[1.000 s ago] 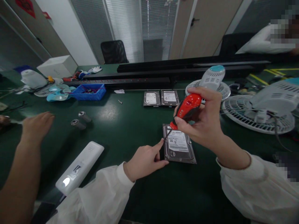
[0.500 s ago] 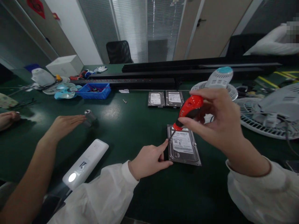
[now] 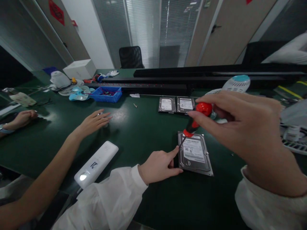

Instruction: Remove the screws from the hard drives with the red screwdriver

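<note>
A hard drive (image 3: 194, 153) with a white label lies flat on the green table in front of me. My left hand (image 3: 161, 166) rests at its left edge, index finger and thumb stretched apart and touching that side, the other fingers curled under. Between the thumb and fingers of my right hand (image 3: 244, 124) is a red and black screwdriver (image 3: 192, 126). It slants down to the left, its thin shaft meeting the drive's left edge close to my left index fingertip. The exact seat of the tip is too small to make out.
Two more hard drives, one on the left (image 3: 167, 104) and one on the right (image 3: 185, 104), lie behind. A co-worker's hand (image 3: 92, 123) is at a small metallic object. Nearby are a white power bank (image 3: 96, 164), a blue bin (image 3: 107, 94) and fan parts (image 3: 236, 83).
The view has shifted slightly left. My right hand has turned, and the screwdriver handle now points more toward me. The co-worker's hand has spread over the small metallic object. My left hand stays at the drive.
</note>
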{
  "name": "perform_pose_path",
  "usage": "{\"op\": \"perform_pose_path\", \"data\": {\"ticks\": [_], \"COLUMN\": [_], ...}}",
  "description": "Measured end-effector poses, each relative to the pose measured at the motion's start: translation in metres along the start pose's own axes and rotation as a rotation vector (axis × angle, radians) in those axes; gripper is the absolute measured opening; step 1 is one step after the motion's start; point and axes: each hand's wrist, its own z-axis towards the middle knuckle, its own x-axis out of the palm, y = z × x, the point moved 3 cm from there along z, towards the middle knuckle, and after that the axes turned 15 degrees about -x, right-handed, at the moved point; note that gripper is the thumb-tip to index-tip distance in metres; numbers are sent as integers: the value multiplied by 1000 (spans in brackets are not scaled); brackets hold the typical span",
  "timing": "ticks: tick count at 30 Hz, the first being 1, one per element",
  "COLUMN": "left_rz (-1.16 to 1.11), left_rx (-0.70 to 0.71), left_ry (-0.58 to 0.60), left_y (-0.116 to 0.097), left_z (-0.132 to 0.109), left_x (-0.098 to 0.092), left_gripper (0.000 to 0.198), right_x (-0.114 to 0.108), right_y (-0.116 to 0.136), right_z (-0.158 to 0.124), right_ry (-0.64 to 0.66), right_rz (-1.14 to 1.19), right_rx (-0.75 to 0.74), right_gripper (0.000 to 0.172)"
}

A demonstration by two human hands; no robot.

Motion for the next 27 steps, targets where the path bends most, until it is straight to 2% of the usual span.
{"op": "perform_pose_path", "data": {"ticks": [2,9,13,16,23,27], "left_rz": [0,6,-3,0,-13,-8], "left_rx": [-1,-21,-17,-16,-2,-13], "left_ry": [5,0,-2,-9,-6,-1], "left_y": [-1,-2,-1,0,1,1], "left_z": [0,-1,0,0,0,0], "left_x": [-1,-1,0,0,1,1], "left_gripper": [80,79,79,79,79,80], "right_x": [0,3,4,5,12,12], "right_y": [0,-6,-9,-8,-6,-11], "right_z": [-1,-6,-7,-7,-4,-6], "right_ry": [23,67,69,76,7,-18], "right_rz": [10,28,166,266,220,170], "right_rx": [-12,6,35,27,35,53], "right_gripper": [18,34,24,36,22,29]}}
